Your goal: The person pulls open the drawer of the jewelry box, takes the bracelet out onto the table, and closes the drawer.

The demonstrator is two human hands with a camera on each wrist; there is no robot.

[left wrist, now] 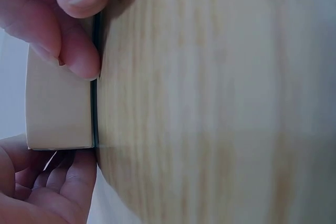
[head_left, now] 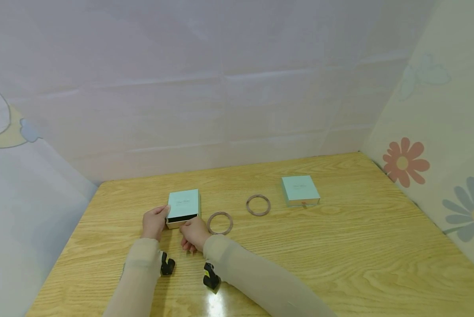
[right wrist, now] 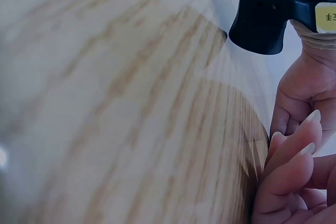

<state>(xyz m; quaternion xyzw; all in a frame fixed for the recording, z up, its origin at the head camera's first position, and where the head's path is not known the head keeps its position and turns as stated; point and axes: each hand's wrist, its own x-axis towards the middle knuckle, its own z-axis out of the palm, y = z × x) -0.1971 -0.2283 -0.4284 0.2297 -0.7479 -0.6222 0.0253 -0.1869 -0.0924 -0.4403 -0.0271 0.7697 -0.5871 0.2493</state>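
A pale mint-green drawer box [head_left: 184, 202] lies at the left of the table, its drawer slid partly out toward me so a dark interior shows. My left hand [head_left: 154, 222] holds the box by its left side, thumb at the top edge. At the drawer's cream front [left wrist: 60, 108], my right hand [head_left: 195, 233] pinches a small reddish-brown pull tab [left wrist: 61, 62], mostly hidden by the fingers. Just right of that hand lies a pinkish-brown bangle [head_left: 220, 213]. A second bangle [head_left: 258, 196] lies farther back and to the right.
Another mint-green box [head_left: 300, 188], shut, sits at the back right of the wooden table [head_left: 339, 255]. Pale hanging sheets [head_left: 221, 110] rise behind the table and along both sides. Both wrists wear black camera mounts [head_left: 167, 264].
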